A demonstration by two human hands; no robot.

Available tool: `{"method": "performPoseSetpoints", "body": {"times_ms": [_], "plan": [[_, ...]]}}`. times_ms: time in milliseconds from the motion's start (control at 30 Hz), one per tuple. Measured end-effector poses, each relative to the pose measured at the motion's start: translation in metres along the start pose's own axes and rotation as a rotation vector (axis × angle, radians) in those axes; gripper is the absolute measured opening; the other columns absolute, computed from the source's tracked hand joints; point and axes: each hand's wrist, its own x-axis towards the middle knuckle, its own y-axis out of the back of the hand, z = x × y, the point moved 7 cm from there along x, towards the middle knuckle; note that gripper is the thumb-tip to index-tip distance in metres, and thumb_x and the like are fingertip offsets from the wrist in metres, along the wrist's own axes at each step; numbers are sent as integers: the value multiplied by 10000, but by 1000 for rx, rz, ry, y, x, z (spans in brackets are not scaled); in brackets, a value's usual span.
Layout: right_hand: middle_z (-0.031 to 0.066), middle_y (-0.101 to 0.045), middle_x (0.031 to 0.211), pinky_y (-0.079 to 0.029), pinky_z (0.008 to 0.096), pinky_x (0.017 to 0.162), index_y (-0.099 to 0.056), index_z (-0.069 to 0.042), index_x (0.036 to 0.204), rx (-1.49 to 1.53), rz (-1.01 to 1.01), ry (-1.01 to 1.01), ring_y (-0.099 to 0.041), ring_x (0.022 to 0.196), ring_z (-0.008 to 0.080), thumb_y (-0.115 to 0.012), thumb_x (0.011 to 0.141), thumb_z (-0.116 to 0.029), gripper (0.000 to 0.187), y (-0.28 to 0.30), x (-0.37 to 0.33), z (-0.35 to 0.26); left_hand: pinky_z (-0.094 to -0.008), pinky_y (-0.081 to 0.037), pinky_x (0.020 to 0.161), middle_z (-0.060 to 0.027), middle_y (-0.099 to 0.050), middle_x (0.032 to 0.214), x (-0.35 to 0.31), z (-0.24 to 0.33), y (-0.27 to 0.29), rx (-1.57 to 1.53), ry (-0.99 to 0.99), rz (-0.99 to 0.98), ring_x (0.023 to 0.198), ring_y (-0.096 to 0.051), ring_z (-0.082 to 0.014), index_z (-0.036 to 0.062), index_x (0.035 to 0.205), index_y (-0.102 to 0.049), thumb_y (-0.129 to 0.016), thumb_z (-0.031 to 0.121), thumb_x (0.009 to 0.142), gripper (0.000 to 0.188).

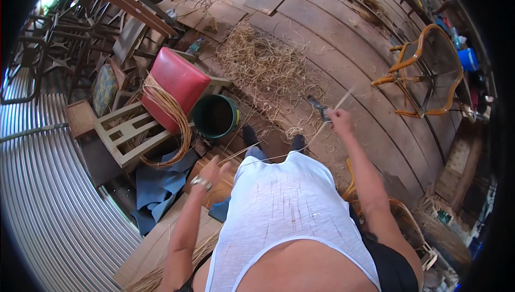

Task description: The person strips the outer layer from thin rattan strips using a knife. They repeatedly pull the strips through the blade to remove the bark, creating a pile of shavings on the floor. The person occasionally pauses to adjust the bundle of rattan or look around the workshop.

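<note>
My left hand [211, 174], with a metal watch at the wrist, is closed around one end of a pale, thin cane strip [238, 154] beside my left knee. Out to the right, my right hand [339, 121] grips a dark hand tool [317, 105], whose exact kind I cannot make out. A pale strip also passes through that hand, its tip pointing up and away. The strip seems to run across my lap between both hands, though part of it is hard to see. A coil of cane [184, 131] hangs over a red-cushioned chair [177, 85] at my left.
A dark green bucket [236, 116] stands just ahead of my left foot. Beyond my feet lies a heap of cane shavings [263, 58] on the plank floor [354, 67]. A rattan chair frame [426, 72] is at the right; corrugated metal sheet [48, 179] lines the left.
</note>
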Motion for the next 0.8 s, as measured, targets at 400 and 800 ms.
{"method": "performPoseSetpoints", "body": {"times_ms": [400,800], "plan": [[68,-631,605,-459,318,480,-646,-36,714,85,-191,-59,-581,476,153,-657,840,-407,393,-90,-46,-52,-282,-403,564,8,-522,632,66,235,-27,-676,-344,-184,611,-497,-97,45,777,-598,-547,370,946,370],[0,-532,581,-294,219,317,-578,-110,951,357,288,-120,-446,381,67,-590,905,-429,323,211,40,37,-442,-488,770,-178,-676,938,-7,1,40,432,-78,-75,872,-623,-350,112,965,-684,-493,454,923,394]]}}
